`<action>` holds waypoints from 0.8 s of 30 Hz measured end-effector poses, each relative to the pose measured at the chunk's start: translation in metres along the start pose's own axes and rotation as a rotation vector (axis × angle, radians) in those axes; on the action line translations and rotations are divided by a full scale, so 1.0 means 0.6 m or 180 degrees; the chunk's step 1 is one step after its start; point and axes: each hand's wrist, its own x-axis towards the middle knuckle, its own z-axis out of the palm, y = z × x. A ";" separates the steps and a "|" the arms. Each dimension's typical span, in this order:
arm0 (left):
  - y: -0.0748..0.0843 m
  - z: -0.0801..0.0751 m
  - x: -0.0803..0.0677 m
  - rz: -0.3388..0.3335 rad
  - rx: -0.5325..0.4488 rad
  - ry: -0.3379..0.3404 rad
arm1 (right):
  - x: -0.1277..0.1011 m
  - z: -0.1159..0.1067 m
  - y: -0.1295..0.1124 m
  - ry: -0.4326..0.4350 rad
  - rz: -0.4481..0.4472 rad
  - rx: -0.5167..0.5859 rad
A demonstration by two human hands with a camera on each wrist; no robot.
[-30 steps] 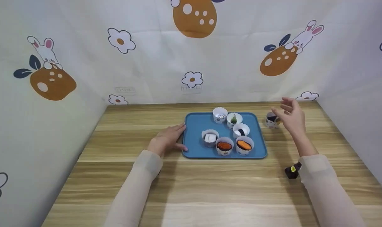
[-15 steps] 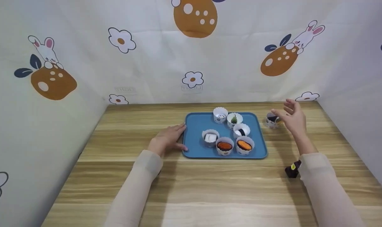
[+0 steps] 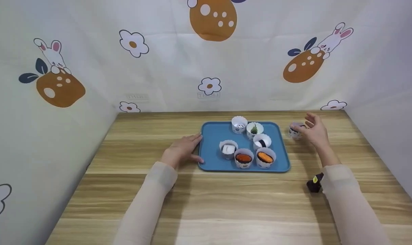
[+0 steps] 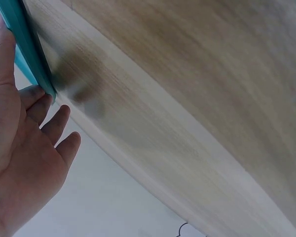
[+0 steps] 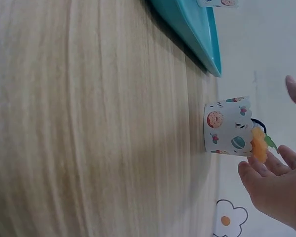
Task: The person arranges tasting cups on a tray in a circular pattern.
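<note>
My left hand (image 3: 182, 149) rests at the left side of a blue tray (image 3: 211, 136), fingers spread along its rim and the thumb at the front corner. To the tray's right, a patterned paper cup (image 3: 295, 135) stands upright on the table. At it is my right hand (image 3: 316, 133), thumb and fingers apart. In the right wrist view, an orange topping piece (image 5: 258, 144) with a green leaf and a dark band sticks out of the cup's mouth. The right fingertips (image 5: 244, 168) lie right at that piece, while the thumb is well away from it.
Several paper cups with toy sushi stand on the tray, among them one with red topping (image 3: 243, 158) and one with orange topping (image 3: 265, 157). A black object with a yellow mark (image 3: 314, 183) lies by the right sleeve. Printed cloth walls (image 3: 165, 68) surround the table.
My right hand has come down closer to the cup, and its thumb now overlaps the cup in the head view. The left hand keeps its place at the tray.
</note>
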 end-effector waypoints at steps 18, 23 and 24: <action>0.002 0.000 -0.001 -0.0045 0.0052 -0.0021 | 0.017 0.001 0.024 -0.0130 0.0289 -0.0546; 0.003 0.001 0.002 -0.0047 0.0077 -0.0031 | 0.016 0.004 0.025 -0.0116 0.0285 -0.0695; 0.003 0.002 0.002 -0.0038 0.0062 -0.0025 | 0.015 0.005 0.023 -0.0108 0.0271 -0.0704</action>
